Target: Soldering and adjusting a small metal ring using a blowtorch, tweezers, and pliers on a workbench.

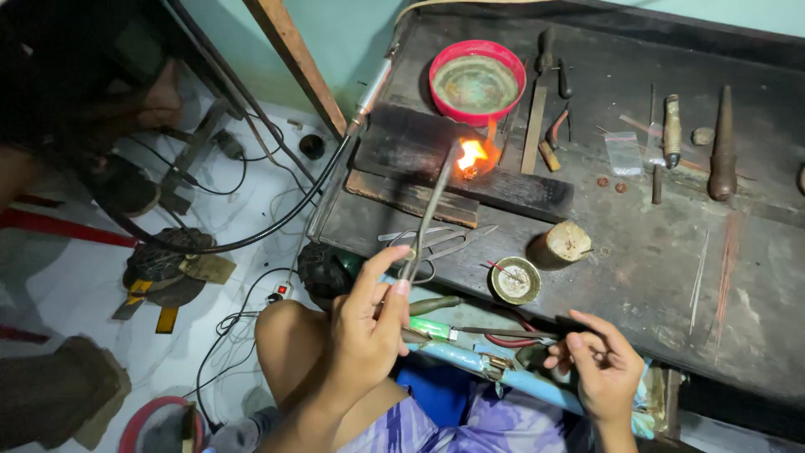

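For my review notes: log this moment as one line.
left hand: holds torch tube | flame: on charred block | right hand: nothing visibly held

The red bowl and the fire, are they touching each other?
Apart. The head view shows the flame burning on the dark charred block, with a strip of dark workbench visible between it and the red bowl behind.
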